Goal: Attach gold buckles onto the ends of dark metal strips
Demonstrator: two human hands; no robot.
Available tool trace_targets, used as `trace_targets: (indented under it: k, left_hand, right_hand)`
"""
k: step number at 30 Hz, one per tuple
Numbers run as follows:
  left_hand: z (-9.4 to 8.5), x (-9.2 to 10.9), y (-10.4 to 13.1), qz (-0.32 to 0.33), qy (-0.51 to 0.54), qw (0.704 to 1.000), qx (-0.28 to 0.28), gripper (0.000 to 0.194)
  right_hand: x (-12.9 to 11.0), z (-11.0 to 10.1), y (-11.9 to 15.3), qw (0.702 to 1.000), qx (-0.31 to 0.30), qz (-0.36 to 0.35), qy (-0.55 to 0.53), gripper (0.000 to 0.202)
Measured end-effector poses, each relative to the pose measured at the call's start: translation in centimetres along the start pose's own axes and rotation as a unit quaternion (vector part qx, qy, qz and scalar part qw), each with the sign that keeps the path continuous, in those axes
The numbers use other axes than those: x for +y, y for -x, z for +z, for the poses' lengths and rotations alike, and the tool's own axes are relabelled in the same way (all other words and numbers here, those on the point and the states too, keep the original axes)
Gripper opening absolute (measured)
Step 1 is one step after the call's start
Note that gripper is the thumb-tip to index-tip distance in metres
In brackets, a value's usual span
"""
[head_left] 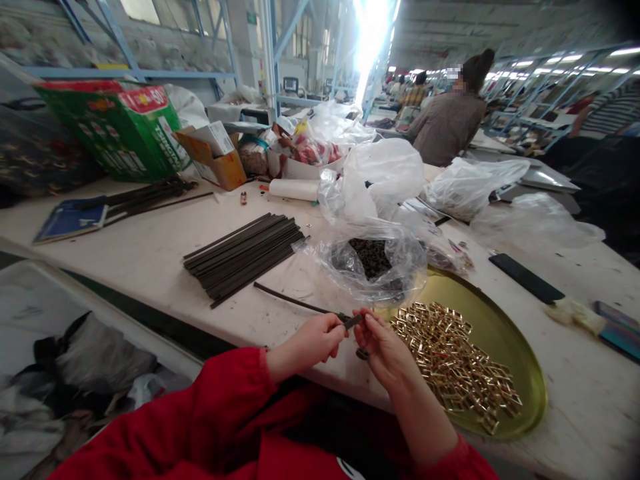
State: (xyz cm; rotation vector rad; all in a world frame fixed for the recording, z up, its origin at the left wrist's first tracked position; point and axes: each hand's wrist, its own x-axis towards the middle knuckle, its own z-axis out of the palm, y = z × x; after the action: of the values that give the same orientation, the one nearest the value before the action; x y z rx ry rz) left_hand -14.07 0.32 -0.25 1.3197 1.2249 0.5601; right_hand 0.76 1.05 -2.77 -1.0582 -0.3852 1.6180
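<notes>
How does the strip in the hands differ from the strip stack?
The held strip is single; the strip stack has many. The left hand and right hand grip the held strip; neither touches the strip stack. The held strip bows slightly; the strip stack's pieces lie mostly straight, side by side. Shared: dark, narrow strips.

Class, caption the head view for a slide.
Left hand and right hand hold a dark strip beside heaped golden buckles.

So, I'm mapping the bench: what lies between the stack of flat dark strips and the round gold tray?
In the head view, a clear plastic bag of small dark pieces lies there; lower down, a single dark strip leads to the left hand.
</notes>
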Motion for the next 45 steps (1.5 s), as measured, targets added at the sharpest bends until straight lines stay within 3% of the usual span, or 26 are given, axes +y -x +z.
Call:
trace_targets:
  k: [4, 8, 10, 15, 17, 19, 25, 28, 32, 36, 39, 45]
  left_hand:
    - [0.9, -1.0, -1.5, -0.043, 0.057, 0.997, 0.021, 0.010]
    - [0.6, -1.6, -1.4, -0.054, 0.082, 0.995, 0.031, 0.010]
    - [0.1, -1.7, -0.9, -0.056, 0.092, 0.993, 0.039, 0.011]
    - [-0.9, -2.1, 0.8, -0.061, 0.108, 0.992, 0.034, 0.014]
    - [-1.0, -2.2, 1.3, -0.060, 0.104, 0.993, 0.014, 0.017]
    - [-0.8, -2.3, 1.7, -0.055, 0.098, 0.994, -0.004, 0.019]
    - [-0.1, -2.1, 3.2, -0.053, 0.069, 0.996, -0.023, 0.019]
    - [0.1, -2.0, 4.2, -0.020, 0.044, 0.998, -0.030, 0.017]
    - [0.7, -1.6, 5.6, 0.041, -0.005, 0.999, -0.027, 0.021]
    - [1.5, -1.2, 6.8, 0.086, -0.054, 0.995, -0.012, 0.021]
    - [1.8, -0.9, 7.4, 0.135, -0.115, 0.984, 0.004, 0.020]
    - [1.4, -0.9, 8.1, 0.194, -0.202, 0.960, 0.015, 0.024]
  right_hand:
    - [-0.2, -1.3, -1.0, 0.996, 0.036, -0.079, -0.012, 0.022]
    - [-0.9, -3.8, 0.5, 0.965, 0.036, -0.167, 0.198, 0.024]
    - [-0.7, -4.6, 1.5, 0.917, 0.014, -0.191, 0.351, 0.026]
    - [1.6, -3.5, 1.9, 0.716, -0.080, -0.290, 0.630, 0.019]
    - [2.4, -2.6, 1.6, 0.674, -0.096, -0.282, 0.676, 0.015]
    - [2.8, -1.9, 1.2, 0.686, -0.097, -0.260, 0.673, 0.012]
    - [2.2, -2.2, 1.2, 0.772, -0.066, -0.228, 0.590, 0.014]
    - [1.8, -2.6, 2.2, 0.825, -0.056, -0.199, 0.525, 0.012]
    - [1.4, -2.7, 4.7, 0.899, -0.053, -0.150, 0.408, 0.028]
    - [1.1, -2.1, 7.4, 0.979, -0.022, -0.077, 0.186, 0.030]
    - [1.1, -1.5, 8.8, 0.994, -0.004, -0.048, 0.099, 0.035]
    - [1.7, -1.0, 10.3, 0.973, -0.016, -0.116, 0.199, 0.034]
